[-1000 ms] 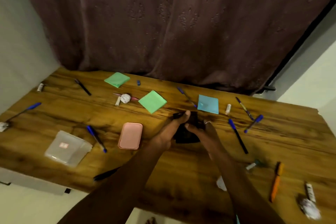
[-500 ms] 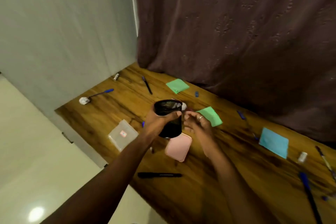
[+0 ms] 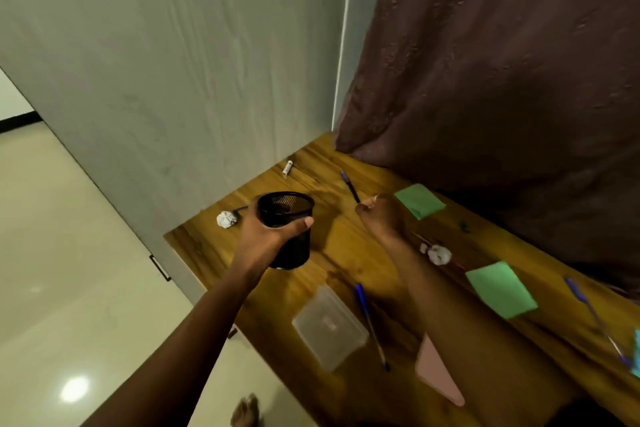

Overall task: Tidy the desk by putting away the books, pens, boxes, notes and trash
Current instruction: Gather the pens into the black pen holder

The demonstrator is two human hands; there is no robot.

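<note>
Pen cup [image 3: 289, 246]: black wire mesh, upright, mouth open to the camera, over the left end of the wooden desk [image 3: 332, 239].
Left hand [image 3: 266, 236]: grips the cup from the near side, thumb curled across its front, fingers wrapped behind.
Right hand [image 3: 379, 217]: fingers curled together at the near tip of a black pen with a blue cap [image 3: 349, 185]; whether they pinch it cannot be told.
Other pens: 1 blue pen [image 3: 370, 321] just beside the clear plastic box [image 3: 329, 326]; another [image 3: 594, 317] far right.
Notes: 2 green pads [image 3: 419, 201] [image 3: 500, 288].
Trash: crumpled paper [image 3: 227, 219] left of the cup, a 2nd ball [image 3: 439, 254] by the right forearm.
Pink box [image 3: 437, 376]: near edge, partly under the right arm.
</note>
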